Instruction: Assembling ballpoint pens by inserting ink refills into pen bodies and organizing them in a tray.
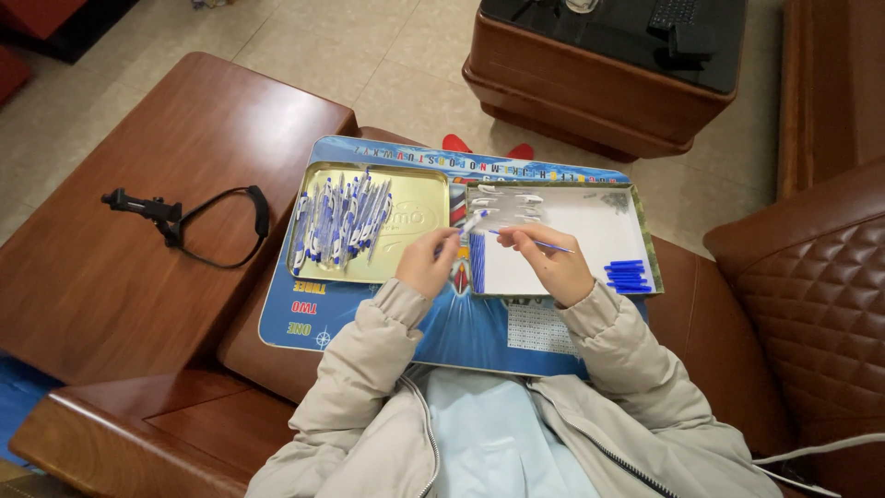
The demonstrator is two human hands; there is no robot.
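The left hand [426, 263] pinches a white-and-blue pen barrel [473, 222] by its near end, the barrel angling up and to the right over the gap between the two trays. The right hand [551, 266] is closed around a thin blue refill [542, 243], which sticks out to the right over the white floor of the right-hand tray. The two hands sit just beside each other, with the barrel tip and the refill's left end close together; whether they touch cannot be told.

Both trays rest on a blue board [369, 323] laid across the person's lap. The gold tray [415, 198] on the left holds a heap of assembled pens [341, 221] bunched toward its left half, leaving its right half bare. The white-lined tray [590, 226] on the right has a few loose white pen parts [507, 198] along its far left edge, a row of blue refills [477, 263] against its left wall, and a small stack of blue caps [629, 275] at its near right corner. Its middle is bare, giving the right hand room.

The board's near edge lies just beyond the jacket sleeves. To the left, the wooden armrest [138, 258] carries a black clip with a cord [184, 221], well apart from the trays. A quilted brown armrest [811, 295] rises close on the right.
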